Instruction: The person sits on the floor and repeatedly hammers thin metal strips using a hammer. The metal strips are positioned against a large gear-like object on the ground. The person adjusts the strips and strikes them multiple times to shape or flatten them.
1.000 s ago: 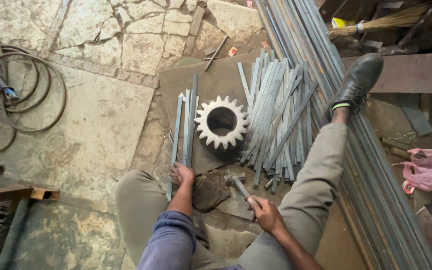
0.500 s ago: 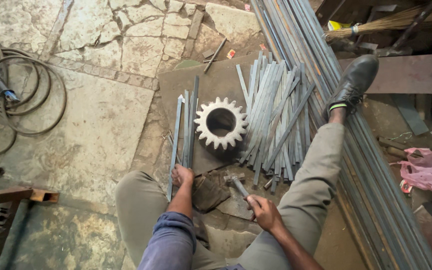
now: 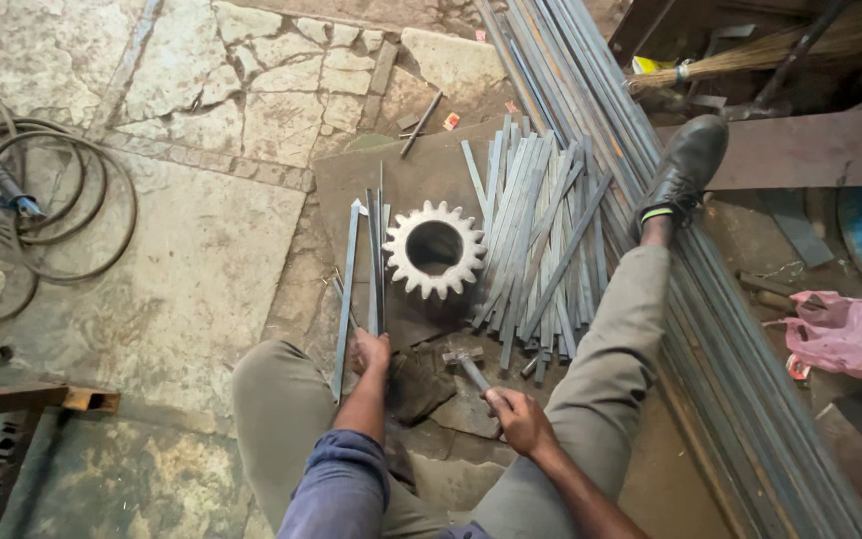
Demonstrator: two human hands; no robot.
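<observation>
I sit on the floor with my legs spread. My left hand (image 3: 369, 351) grips the near ends of a few flat steel strips (image 3: 371, 262) lying on a dark metal plate (image 3: 413, 172). A hammer (image 3: 469, 367) is held by its handle in my right hand (image 3: 517, 419), its head resting low near the floor. A pale toothed gear (image 3: 435, 249) stands on the plate between the strips and a larger heap of cut steel strips (image 3: 543, 236) on the right.
Long steel bars (image 3: 650, 200) run along the right, under my black shoe (image 3: 683, 168). A coiled hose (image 3: 27, 215) lies at left, a rusty bracket (image 3: 37, 400) near left, a pink bag (image 3: 838, 333) at right, a broom (image 3: 750, 58) at top.
The view has shifted slightly. Both hands stay where they were, the left on the strips and the right on the hammer.
</observation>
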